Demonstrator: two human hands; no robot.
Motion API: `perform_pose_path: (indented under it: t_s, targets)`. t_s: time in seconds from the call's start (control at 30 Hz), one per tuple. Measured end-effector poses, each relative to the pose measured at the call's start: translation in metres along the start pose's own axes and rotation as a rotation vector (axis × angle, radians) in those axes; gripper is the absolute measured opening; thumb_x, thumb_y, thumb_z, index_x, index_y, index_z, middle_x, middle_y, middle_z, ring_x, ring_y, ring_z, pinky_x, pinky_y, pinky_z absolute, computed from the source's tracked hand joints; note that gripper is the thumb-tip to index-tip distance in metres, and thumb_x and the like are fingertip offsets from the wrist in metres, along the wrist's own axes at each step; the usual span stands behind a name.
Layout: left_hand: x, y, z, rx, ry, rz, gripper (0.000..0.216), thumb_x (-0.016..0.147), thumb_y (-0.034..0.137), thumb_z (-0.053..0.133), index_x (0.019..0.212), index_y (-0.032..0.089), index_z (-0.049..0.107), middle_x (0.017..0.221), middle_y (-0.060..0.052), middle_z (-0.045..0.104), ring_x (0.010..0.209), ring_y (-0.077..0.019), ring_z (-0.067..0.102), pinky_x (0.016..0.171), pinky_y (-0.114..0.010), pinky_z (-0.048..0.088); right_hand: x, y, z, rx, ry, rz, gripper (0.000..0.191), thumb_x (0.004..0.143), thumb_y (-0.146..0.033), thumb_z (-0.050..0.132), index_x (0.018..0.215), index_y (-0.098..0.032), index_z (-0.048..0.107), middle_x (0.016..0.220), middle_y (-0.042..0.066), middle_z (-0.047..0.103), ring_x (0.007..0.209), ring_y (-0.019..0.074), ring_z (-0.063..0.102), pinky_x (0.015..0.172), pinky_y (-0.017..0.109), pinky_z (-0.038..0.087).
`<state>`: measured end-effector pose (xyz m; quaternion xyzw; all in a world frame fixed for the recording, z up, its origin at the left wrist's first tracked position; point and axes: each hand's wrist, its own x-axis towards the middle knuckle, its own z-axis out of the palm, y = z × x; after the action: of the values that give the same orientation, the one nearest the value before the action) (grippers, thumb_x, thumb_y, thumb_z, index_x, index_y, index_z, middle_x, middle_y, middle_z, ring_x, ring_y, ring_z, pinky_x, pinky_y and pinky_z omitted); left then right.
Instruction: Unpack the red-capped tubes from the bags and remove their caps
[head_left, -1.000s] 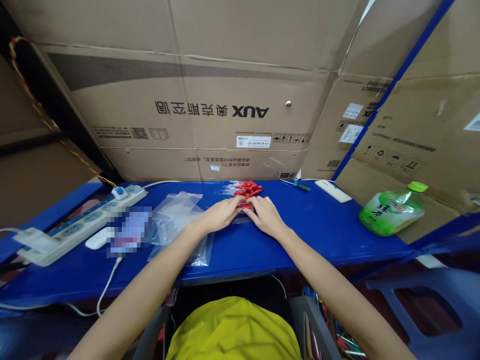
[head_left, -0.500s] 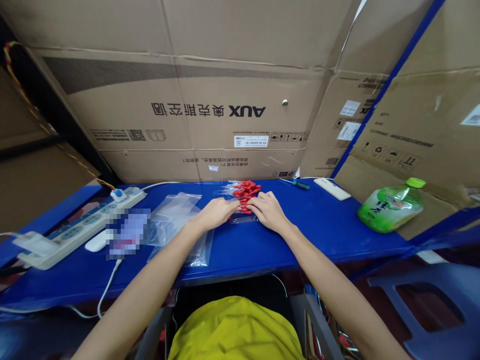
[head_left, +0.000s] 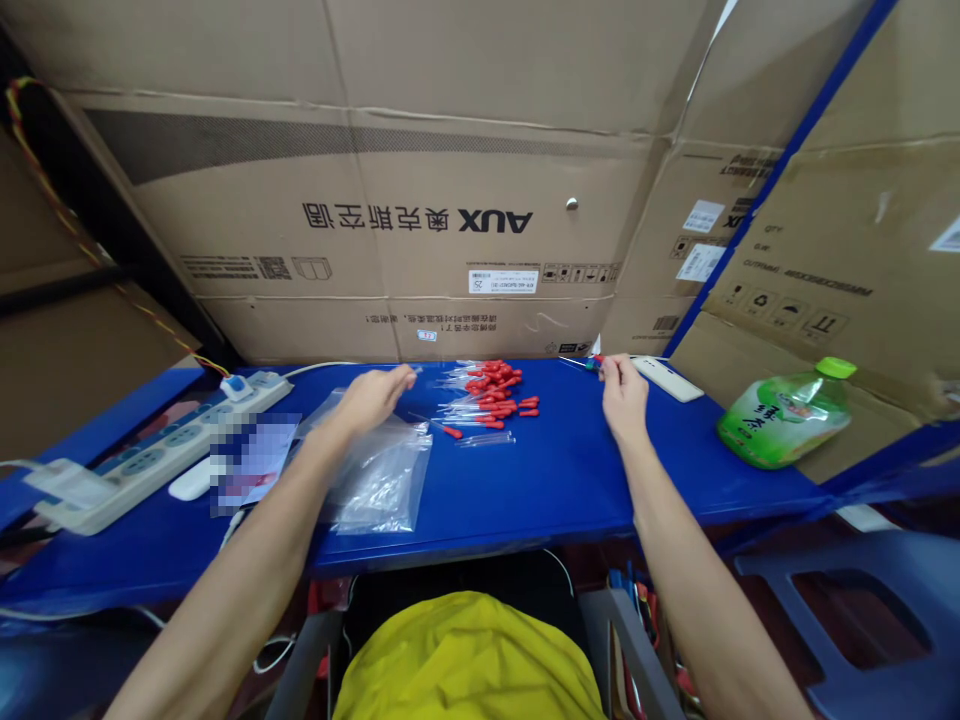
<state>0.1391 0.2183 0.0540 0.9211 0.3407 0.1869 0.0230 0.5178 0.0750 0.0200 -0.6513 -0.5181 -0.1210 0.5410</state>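
Note:
A pile of droppers with red rubber bulbs (head_left: 495, 378) and thin clear tubes lies on the blue table, between my hands. My left hand (head_left: 375, 398) is closed left of the pile, above the clear plastic bags (head_left: 379, 480); a small clear tip, seemingly a dropper tube (head_left: 418, 370), pokes from its fingers. To the right of the pile, my right hand (head_left: 625, 392) is pinched shut, a bit of red like a dropper bulb (head_left: 598, 359) at its fingertips. Behind those fingertips lies a green-handled screwdriver (head_left: 589, 364). Several loose clear tubes (head_left: 487, 439) lie in front of the pile.
A white power strip (head_left: 161, 450) with plugs and a partly blurred paper (head_left: 266, 455) are at left. At right are a white flat device (head_left: 667, 378) and a green drink bottle (head_left: 784, 415). Cardboard (head_left: 420, 260) walls the back; a blue plastic stool (head_left: 885, 610) is low right.
My hands have parted from the pile: the left went left over the bags, the right went right beside the screwdriver. Loose red bulbs and clear tubes now show where they were.

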Motion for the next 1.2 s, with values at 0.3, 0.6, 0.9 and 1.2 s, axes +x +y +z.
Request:
perform_pose_path:
  t_s: [0.3,0.6,0.9,1.2]
  targets:
    - [0.005,0.061,0.032,0.027,-0.104,0.411,0.042,0.11,0.022,0.032,0.142,0.022,0.059,0.132,-0.01,0.072,0.118,-0.0226,0.068,0.099,-0.035,0.049,-0.023,-0.023,0.028,-0.129,-0.544,-0.286,0.019,0.105,-0.037,0.057,0.11,-0.027,0.073,0.114,0.008,0.072,0.108,0.0277,0.061,0.091,0.042,0.043]
    - [0.002,0.067,0.042,0.06,-0.141,0.433,0.026,0.11,0.027,0.045,0.119,0.023,0.069,0.116,-0.006,0.076,0.111,-0.0222,0.069,0.092,-0.034,0.047,-0.027,-0.019,0.023,-0.141,-0.637,-0.283,0.009,0.098,-0.032,0.068,0.103,-0.026,0.073,0.114,0.007,0.069,0.11,0.0268,0.058,0.091,0.041,0.041]
    - [0.002,0.076,0.043,0.049,-0.124,0.38,0.019,0.108,0.032,0.053,0.112,0.023,0.069,0.112,-0.005,0.078,0.105,-0.0227,0.07,0.09,-0.035,0.046,-0.03,-0.017,0.028,-0.136,-0.675,-0.304,0.011,0.097,-0.031,0.071,0.105,-0.025,0.074,0.113,0.006,0.067,0.108,0.0252,0.058,0.089,0.039,0.041]
    - [0.005,0.056,0.024,0.005,-0.047,0.323,0.022,0.107,0.024,0.049,0.115,0.022,0.069,0.117,-0.007,0.077,0.108,-0.0224,0.07,0.091,-0.034,0.047,-0.032,-0.033,0.025,-0.137,-0.619,-0.386,0.016,0.103,-0.036,0.064,0.108,-0.023,0.073,0.109,0.007,0.068,0.104,0.0249,0.057,0.091,0.041,0.041]
